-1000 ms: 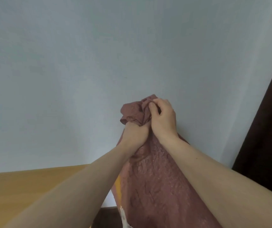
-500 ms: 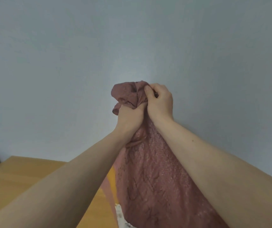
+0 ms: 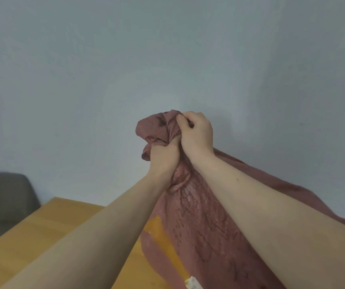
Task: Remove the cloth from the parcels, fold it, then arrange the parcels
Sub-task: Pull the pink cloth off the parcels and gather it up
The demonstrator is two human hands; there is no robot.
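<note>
Hands hold up the reddish-brown cloth (image 3: 200, 222) in front of a pale wall (image 3: 125, 69). The left hand (image 3: 164, 157) is a tight fist around a bunch of it. The right hand (image 3: 197, 134) touches the left one, its fingers (image 3: 181, 119) pinching the top. The cloth hangs down over the wooden surface (image 3: 31, 243). A grey chair (image 3: 4, 197) stands at the far left.

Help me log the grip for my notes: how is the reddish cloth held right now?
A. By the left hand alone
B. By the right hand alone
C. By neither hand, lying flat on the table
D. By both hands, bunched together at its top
D: the left hand and right hand both clutch the gathered top of the cloth, raised above the wooden table.
</note>
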